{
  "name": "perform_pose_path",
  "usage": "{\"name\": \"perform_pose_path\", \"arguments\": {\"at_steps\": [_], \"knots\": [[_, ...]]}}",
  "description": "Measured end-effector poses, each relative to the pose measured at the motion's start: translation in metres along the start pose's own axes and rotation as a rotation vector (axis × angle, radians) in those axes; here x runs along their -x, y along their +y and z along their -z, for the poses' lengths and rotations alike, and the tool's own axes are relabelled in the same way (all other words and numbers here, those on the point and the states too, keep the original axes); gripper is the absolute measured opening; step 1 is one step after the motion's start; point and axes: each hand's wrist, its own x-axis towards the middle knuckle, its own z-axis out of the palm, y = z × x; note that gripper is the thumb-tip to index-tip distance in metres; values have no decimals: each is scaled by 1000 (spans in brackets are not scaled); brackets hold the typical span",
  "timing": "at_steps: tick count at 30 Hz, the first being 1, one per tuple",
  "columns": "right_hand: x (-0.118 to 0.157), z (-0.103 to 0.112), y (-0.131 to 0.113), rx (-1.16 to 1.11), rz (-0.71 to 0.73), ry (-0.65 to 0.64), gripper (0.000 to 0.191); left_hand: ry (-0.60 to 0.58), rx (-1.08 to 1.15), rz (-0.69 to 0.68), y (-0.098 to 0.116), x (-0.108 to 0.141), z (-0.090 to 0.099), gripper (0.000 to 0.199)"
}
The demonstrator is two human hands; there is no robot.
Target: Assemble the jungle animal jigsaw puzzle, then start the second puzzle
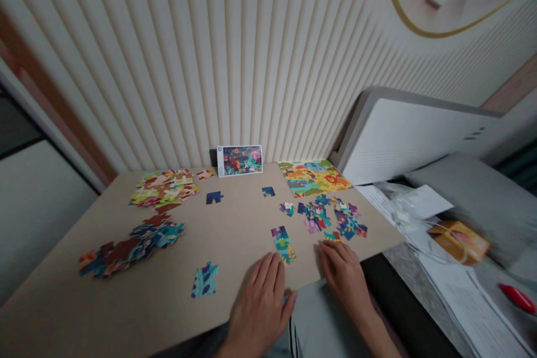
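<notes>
My left hand (pixel 262 303) lies open and flat at the table's front edge, thumb apart. Its fingertips are at the lower end of a joined strip of jigsaw pieces (pixel 284 245) in purple, teal and yellow. My right hand (pixel 344 277) rests at the edge to the right, its fingers bent and close together; anything between them is hidden. Just beyond its knuckles lies a teal and orange jigsaw piece (pixel 331 236), partly covered. Past that are two clusters of sea-coloured jigsaw pieces, a left one (pixel 318 213) and a right one (pixel 349 219). A teal jigsaw piece (pixel 205 279) lies left of my left hand.
A picture card (pixel 240 160) leans on the ribbed wall. A yellow animal puzzle (pixel 314 177) lies at the back right. At the left are a dark pile (pixel 132 246) and a yellow-green pile (pixel 163 187) of pieces. Papers and an orange box (pixel 458 241) lie right of the table.
</notes>
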Motion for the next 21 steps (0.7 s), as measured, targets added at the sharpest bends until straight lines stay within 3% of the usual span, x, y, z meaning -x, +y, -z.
{"name": "perform_pose_path", "arguments": {"at_steps": [5, 9, 15, 21], "knots": [[-3, 10, 39, 157, -154, 90, 31, -21, -40, -20, -2, 0, 0, 51], [-29, 21, 91, 221, -363, 59, 38, -33, -69, -30, -2, 0, -2, 52], [-83, 28, 165, -43, -647, -83, 44, -40, -80, -29, -2, 2, -4, 52], [-101, 19, 193, -293, -709, -120, 36, -19, -65, -21, 0, 1, -4, 51]]}}
